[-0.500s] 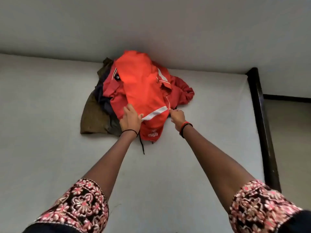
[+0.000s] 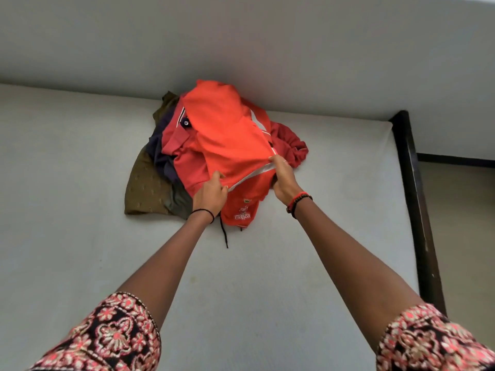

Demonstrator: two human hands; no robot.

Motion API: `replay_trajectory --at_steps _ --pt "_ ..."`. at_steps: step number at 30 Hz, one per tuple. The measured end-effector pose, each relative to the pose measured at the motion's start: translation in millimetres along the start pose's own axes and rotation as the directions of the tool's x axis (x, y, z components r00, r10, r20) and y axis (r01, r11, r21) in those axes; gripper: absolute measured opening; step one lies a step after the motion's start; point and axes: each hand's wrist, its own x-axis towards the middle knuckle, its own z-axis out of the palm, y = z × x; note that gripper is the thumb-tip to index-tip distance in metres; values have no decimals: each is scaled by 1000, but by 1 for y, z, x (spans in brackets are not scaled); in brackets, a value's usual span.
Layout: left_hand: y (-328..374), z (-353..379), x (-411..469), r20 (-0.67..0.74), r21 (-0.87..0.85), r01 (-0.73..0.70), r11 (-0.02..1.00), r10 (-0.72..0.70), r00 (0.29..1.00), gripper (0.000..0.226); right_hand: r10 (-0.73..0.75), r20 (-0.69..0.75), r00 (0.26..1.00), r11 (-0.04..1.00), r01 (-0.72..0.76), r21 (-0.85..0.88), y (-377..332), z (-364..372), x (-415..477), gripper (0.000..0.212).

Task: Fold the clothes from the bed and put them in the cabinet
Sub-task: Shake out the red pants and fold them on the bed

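Clothes pile (image 2: 203, 156) sits on the bed (image 2: 80, 223), at the far edge, touching the wall (image 2: 241, 36). Soft, crumpled, none of it folded.

Top layer: orange shirt (image 2: 227, 140), smooth knit, pale stripe across it, white "maaza" print at the near hem. Left hand (image 2: 210, 195) grips the orange shirt at the left end of the stripe, fingers curled into the cloth. Right hand (image 2: 284, 179) pinches the same shirt at the right end of the stripe. The fabric between them is pulled taut and lifted off the pile.

Under it: red polo (image 2: 184, 162) with a dark button at the collar, a navy piece (image 2: 160, 153), an olive cloth (image 2: 146, 188) with a small dotted pattern lying flat at the left, and a dark red bunched piece (image 2: 292, 145) at the right. A black cord (image 2: 223, 235) trails out at the near side.

The bed surface is plain pale grey, flat and smooth, with wide bare areas left, right and near of the pile. A dark frame rail (image 2: 417, 210) runs along the right edge, with floor (image 2: 460, 223) beyond it.
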Motion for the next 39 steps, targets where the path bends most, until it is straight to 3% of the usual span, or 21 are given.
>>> replay_trajectory --at_steps 4,8,13,18,24,29,34,39 --pt "10 -15 -22 21 -103 -38 994 40 999 19 -74 42 996 989 68 128 -37 -20 -34 7" --pt "30 -43 -41 -25 -194 -81 978 77 997 13 -152 122 981 988 145 61 -86 -39 -71 41" --pt "69 -96 -55 -96 -250 -232 940 214 972 13 -256 245 935 962 272 -34 -159 -55 -130 11" --pt "127 -151 -66 -181 -287 -393 874 353 918 14 -271 345 899 921 346 -179 -236 -70 -195 14" --pt "215 -215 -84 -212 -390 -518 761 473 855 20 -478 238 845 843 518 -145 -329 -82 -287 22" --pt "296 -270 -120 -204 -522 -631 574 634 746 19 -591 287 754 741 648 -175 -387 -87 -368 35" --pt "364 -306 -187 -66 -768 -527 365 772 632 37 -735 298 610 607 787 -112 -423 -91 -441 35" --pt "398 -315 -237 50 -740 -584 335 892 448 55 -815 254 521 510 853 -113 -450 -100 -504 39"
